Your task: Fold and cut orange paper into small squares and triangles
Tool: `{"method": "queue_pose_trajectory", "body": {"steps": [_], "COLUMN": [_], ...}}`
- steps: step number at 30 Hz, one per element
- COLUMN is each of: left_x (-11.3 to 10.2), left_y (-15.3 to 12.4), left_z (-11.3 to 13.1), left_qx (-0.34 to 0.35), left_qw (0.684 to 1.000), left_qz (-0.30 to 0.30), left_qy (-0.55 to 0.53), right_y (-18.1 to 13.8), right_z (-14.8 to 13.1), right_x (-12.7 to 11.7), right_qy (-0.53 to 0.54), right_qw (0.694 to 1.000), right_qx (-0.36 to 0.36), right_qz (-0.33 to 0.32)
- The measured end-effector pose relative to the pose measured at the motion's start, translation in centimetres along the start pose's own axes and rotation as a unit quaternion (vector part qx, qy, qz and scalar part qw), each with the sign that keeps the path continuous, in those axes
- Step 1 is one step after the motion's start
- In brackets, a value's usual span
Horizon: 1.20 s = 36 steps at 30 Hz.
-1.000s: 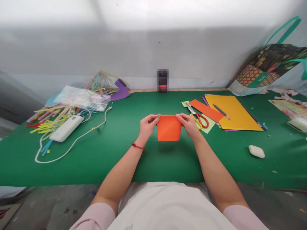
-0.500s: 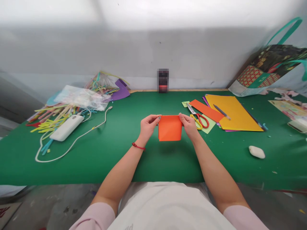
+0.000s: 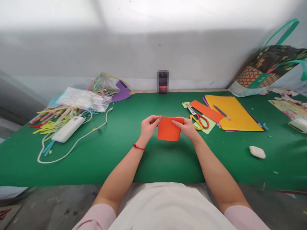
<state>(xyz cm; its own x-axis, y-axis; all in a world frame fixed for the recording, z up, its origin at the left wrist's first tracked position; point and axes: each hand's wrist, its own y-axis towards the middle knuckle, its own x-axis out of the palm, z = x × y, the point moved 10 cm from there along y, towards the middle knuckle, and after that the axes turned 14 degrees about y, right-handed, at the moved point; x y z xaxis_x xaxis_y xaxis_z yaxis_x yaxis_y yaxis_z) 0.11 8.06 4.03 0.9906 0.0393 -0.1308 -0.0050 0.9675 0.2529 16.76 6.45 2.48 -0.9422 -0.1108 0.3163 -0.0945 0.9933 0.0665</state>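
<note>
Held up above the green table (image 3: 115, 169) is an orange sheet of paper (image 3: 168, 130), roughly square, with a straight top edge that looks like a fold. My left hand (image 3: 150, 126) pinches its upper left corner between thumb and fingers. At the upper right, my right hand (image 3: 185, 126) grips the paper, its thumb lying across the front face and its fingers behind. Right of that hand lie scissors (image 3: 203, 121) with red and yellow handles. They rest on light green paper (image 3: 211, 127), close to an orange strip (image 3: 206, 111).
Yellow paper sheets (image 3: 236, 115) carry a grey pen (image 3: 222, 111). A white case (image 3: 257, 152) sits front right, and a patterned bag (image 3: 254, 75) leans at the back right. To the left are a white power bank (image 3: 68, 129), its cable (image 3: 79, 138), coloured strips and a plastic bag (image 3: 82, 98).
My right hand's thumb has slid inward over the front of the orange paper, and its right side now tilts slightly. My left hand keeps its pinch at the corner.
</note>
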Motion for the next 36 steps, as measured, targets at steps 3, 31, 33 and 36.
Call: {"method": "queue_pose_trajectory", "body": {"steps": [3, 31, 33, 36], "left_x": [0.0, 0.7, 0.6, 0.4], "left_y": [-0.1, -0.2, -0.2, -0.2], "left_z": [0.2, -1.4, -1.4, -1.5], "left_qx": [0.014, -0.036, -0.036, -0.043], "left_qw": [1.0, 0.999, 0.999, 0.999], "left_qz": [-0.001, -0.016, -0.009, 0.001], "left_qy": [0.015, -0.027, -0.023, -0.004], "right_y": [0.0, 0.4, 0.4, 0.4], "right_z": [0.0, 1.3, 1.3, 1.2], "right_x": [0.0, 0.2, 0.2, 0.3], "right_qy": [0.005, 0.034, 0.031, 0.023], "right_qw": [1.0, 0.999, 0.999, 0.999], "right_qx": [0.001, 0.019, 0.018, 0.019], "right_qz": [0.005, -0.016, -0.016, -0.013]}}
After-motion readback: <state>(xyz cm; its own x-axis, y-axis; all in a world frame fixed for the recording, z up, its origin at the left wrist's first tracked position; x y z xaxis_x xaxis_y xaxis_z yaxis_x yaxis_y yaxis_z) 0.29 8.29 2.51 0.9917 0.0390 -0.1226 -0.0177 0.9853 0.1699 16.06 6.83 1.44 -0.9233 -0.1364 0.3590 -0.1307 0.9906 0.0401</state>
